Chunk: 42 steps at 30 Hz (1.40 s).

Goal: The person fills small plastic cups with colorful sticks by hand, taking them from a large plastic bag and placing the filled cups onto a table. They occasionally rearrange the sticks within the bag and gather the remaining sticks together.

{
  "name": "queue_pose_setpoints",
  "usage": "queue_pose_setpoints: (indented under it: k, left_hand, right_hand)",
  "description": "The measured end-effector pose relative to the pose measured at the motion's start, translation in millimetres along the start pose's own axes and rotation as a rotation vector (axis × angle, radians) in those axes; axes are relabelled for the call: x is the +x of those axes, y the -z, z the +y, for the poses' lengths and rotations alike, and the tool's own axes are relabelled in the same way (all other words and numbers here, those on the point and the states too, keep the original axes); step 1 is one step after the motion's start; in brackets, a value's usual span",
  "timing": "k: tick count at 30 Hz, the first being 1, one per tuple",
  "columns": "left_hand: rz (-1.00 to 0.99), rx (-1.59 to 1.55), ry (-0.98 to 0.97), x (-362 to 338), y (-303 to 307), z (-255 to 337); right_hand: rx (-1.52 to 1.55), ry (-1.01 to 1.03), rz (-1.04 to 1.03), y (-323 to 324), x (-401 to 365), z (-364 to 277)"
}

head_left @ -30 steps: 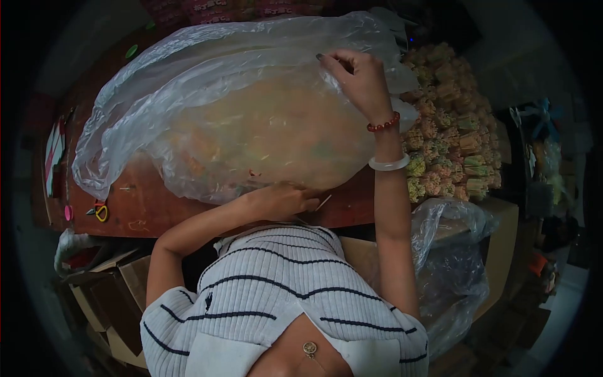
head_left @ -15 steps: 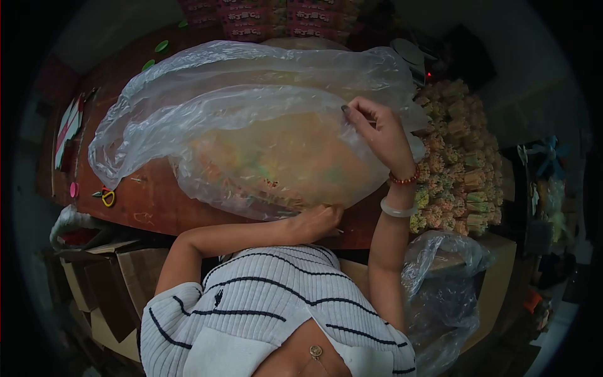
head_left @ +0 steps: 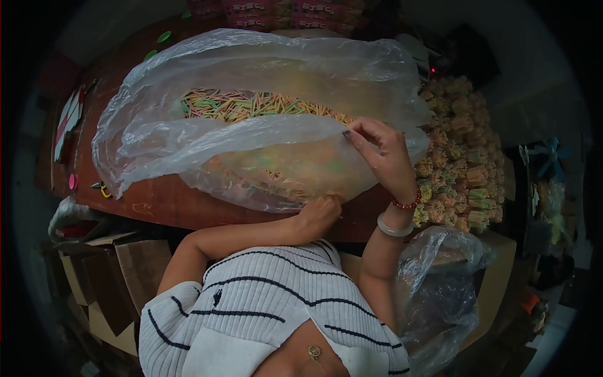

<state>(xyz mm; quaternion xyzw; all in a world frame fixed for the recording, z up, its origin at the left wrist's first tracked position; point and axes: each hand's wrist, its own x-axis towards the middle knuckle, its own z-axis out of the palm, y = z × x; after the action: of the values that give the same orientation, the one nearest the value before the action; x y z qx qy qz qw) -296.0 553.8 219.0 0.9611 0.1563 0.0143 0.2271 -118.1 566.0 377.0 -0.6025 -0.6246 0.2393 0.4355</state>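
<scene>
A large clear plastic bag (head_left: 157, 135) lies across the table, its mouth spread wide. Inside it, many short thin sticks (head_left: 251, 105) in yellow, pink and green show through the opening. My right hand (head_left: 383, 151) pinches the upper edge of the near bag wall between thumb and fingers. Down at the bag's near side, my left hand (head_left: 319, 217) is closed in a fist on the plastic. The exact hold of its fingers is partly hidden.
Bundles of similar sticks (head_left: 461, 157) are stacked at the right. Yellow-handled scissors (head_left: 105, 190) and a pink round piece (head_left: 73, 181) lie at the left of the brown table (head_left: 144, 207). Cardboard boxes (head_left: 144, 270) and a crumpled plastic bag (head_left: 440, 289) sit below.
The near bag wall has come down and toward me with my right hand, so the bag is wider open. Sticks inside now show uncovered. My left hand stays nearly in place.
</scene>
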Motion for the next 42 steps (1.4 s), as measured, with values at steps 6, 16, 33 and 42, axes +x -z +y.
queue_pose_setpoints:
  k: [6,16,33,42]
  left_hand:
    - [-0.281,-0.599,-0.083,-22.7,118.9,23.4]
    - [0.595,-0.097,0.2,-42.1,231.7,-79.4]
    - [1.292,-0.987,0.818,-178.6,189.9,-201.5]
    - [1.09,-0.716,0.556,-124.1,289.0,-248.5]
  right_hand:
    - [0.039,-0.113,-0.034,-6.7,-11.2,14.9]
    - [0.144,0.082,-0.556,-4.2,-97.2,-56.6]
    - [0.568,-0.425,0.656,-35.9,-33.8,58.5]
    - [0.083,-0.137,0.629,-86.1,-20.7,66.2]
